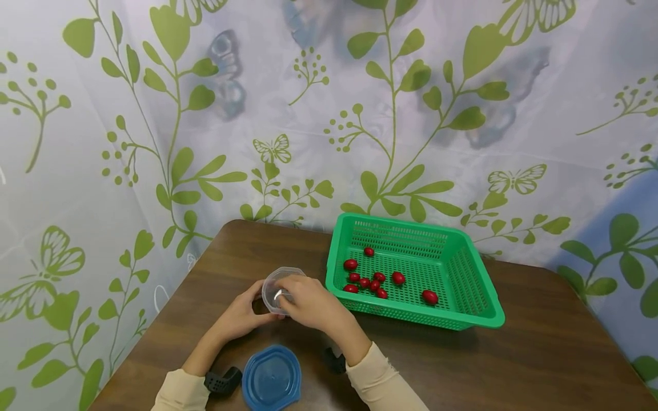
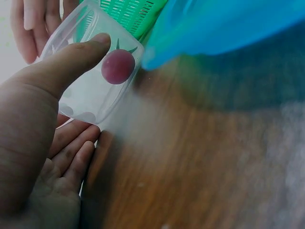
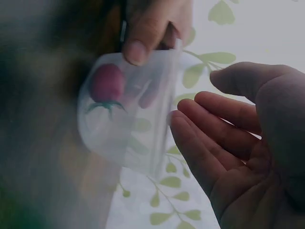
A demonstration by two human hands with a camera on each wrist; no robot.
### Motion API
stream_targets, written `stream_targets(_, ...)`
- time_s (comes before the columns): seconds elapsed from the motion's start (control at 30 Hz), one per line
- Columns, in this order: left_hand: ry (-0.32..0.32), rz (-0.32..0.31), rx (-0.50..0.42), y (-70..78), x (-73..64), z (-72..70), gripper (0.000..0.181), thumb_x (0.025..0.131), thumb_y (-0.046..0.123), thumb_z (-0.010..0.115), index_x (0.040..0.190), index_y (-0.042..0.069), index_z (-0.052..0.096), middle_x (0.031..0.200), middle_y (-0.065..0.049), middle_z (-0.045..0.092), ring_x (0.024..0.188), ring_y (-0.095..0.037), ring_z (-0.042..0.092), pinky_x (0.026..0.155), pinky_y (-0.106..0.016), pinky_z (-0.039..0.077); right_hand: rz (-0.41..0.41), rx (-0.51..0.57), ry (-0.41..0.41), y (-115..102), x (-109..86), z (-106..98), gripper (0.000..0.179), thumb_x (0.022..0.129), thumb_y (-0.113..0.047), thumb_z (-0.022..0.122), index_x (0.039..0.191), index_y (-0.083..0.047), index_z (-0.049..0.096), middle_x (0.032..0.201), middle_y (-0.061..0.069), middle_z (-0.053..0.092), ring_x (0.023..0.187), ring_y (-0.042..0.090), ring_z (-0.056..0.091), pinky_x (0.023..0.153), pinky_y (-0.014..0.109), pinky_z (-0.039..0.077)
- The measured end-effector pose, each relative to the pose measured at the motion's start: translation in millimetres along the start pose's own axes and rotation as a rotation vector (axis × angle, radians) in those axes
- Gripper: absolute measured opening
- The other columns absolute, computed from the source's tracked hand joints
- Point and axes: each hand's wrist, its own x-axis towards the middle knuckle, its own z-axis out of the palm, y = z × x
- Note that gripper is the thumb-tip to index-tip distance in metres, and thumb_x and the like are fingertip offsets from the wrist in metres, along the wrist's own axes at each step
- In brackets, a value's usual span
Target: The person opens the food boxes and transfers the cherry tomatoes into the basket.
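Observation:
My left hand [image 1: 237, 318] holds a clear plastic container [image 1: 272, 278]. In the left wrist view its thumb lies along one side of the container [image 2: 86, 98] and its fingers along the other. Inside is a cherry tomato [image 2: 118, 67] with a green calyx, also visible through the wall in the right wrist view. My right hand [image 1: 313, 302] is over the container's mouth in the head view. Seen from the right wrist, its fingers are loosely extended by the rim, with nothing between thumb and fingertips. A blue lid [image 1: 271, 378] lies on the table near my left wrist.
A green perforated basket [image 1: 452, 237] stands to the right of my hands, with several red cherry tomatoes [image 1: 398, 278] on its floor. All of this is on a brown wooden table [image 1: 545, 342]. Behind the table hangs a leaf-and-butterfly patterned cloth [image 1: 308, 114].

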Motion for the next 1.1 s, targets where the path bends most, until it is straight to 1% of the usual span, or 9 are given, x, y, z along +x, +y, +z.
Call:
stream_targets(0.1,0.005,-0.012,0.011,-0.7,1.4,-0.2,0.082,0.085,0.039,0.086,0.151,0.013,0.046,0.141,-0.004,0.062,0.126,-0.025,0.062,0.108,-0.054,0.048,-0.002,-0.015,-0.008,2.6,1.5,6.7,0.025,0.105,-0.017,0.058,0.125,-0.007,0.070,0.114,0.003,0.073,0.086,0.008,0.063,0.072,0.019,0.054)
stream_targets(0.2,0.002,-0.036,0.009,-1.6,1.3,0.6,0.083,0.084,0.041,0.086,0.151,0.015,0.045,0.142,-0.003,0.061,0.127,-0.024,0.062,0.109,-0.053,0.048,0.012,-0.045,-0.019,4.0,1.6,13.1,0.024,0.106,-0.017,0.058,0.125,-0.008,0.070,0.113,0.001,0.072,0.088,0.009,0.064,0.077,0.022,0.056)
stream_targets(0.27,0.000,-0.036,0.008,-2.0,1.2,0.5,0.083,0.084,0.041,0.086,0.152,0.014,0.045,0.143,-0.005,0.061,0.129,-0.027,0.061,0.109,-0.055,0.047,0.012,-0.077,-0.032,4.3,2.2,17.0,0.024,0.107,-0.019,0.058,0.125,-0.009,0.070,0.113,0.000,0.072,0.092,0.010,0.067,0.081,0.025,0.058)
stream_targets(0.37,0.000,-0.025,0.003,-2.3,1.7,0.5,0.082,0.085,0.039,0.085,0.152,0.013,0.045,0.145,-0.009,0.060,0.131,-0.031,0.060,0.110,-0.056,0.046,0.002,-0.134,-0.050,3.6,3.4,21.5,0.026,0.107,-0.022,0.057,0.126,-0.011,0.071,0.118,0.000,0.072,0.103,0.012,0.070,0.091,0.028,0.059)
stream_targets(0.5,0.001,-0.008,0.020,-3.0,2.5,1.0,0.081,0.086,0.036,0.085,0.151,0.010,0.045,0.144,-0.011,0.061,0.132,-0.033,0.060,0.109,-0.054,0.047,0.009,-0.184,-0.091,1.6,5.0,24.9,0.026,0.108,-0.025,0.056,0.126,-0.015,0.072,0.121,-0.002,0.072,0.110,0.013,0.070,0.093,0.030,0.059)
stream_targets(0.7,-0.009,-0.012,0.019,-4.8,2.0,2.3,0.078,0.086,0.032,0.086,0.150,0.010,0.046,0.141,-0.010,0.062,0.131,-0.032,0.060,0.108,-0.049,0.050,0.020,-0.188,-0.123,2.1,7.5,28.4,0.026,0.109,-0.029,0.052,0.120,-0.016,0.072,0.107,-0.005,0.071,0.097,0.011,0.070,0.089,0.029,0.060)
stream_targets(0.8,-0.011,-0.008,0.019,-5.1,1.7,2.6,0.078,0.087,0.032,0.085,0.151,0.011,0.046,0.142,-0.010,0.062,0.131,-0.033,0.060,0.107,-0.049,0.051,0.027,-0.152,-0.121,4.8,8.7,28.9,0.026,0.110,-0.030,0.050,0.117,-0.015,0.071,0.092,-0.006,0.069,0.081,0.008,0.067,0.079,0.027,0.059)
stream_targets(0.93,-0.005,-0.006,0.020,-3.9,2.1,1.6,0.078,0.087,0.032,0.085,0.151,0.012,0.046,0.142,-0.009,0.062,0.131,-0.032,0.060,0.107,-0.049,0.051,0.033,-0.076,-0.105,9.0,10.1,29.2,0.024,0.109,-0.029,0.051,0.115,-0.014,0.068,0.075,-0.009,0.059,0.062,0.004,0.055,0.065,0.022,0.051)
stream_targets(1.1,0.005,-0.015,0.024,-2.2,1.5,0.7,0.079,0.085,0.030,0.087,0.150,0.010,0.046,0.140,-0.009,0.063,0.130,-0.030,0.061,0.107,-0.048,0.051,0.015,-0.027,-0.083,11.2,11.7,30.8,0.021,0.109,-0.028,0.053,0.116,-0.014,0.068,0.080,-0.009,0.061,0.066,0.003,0.055,0.068,0.021,0.051)
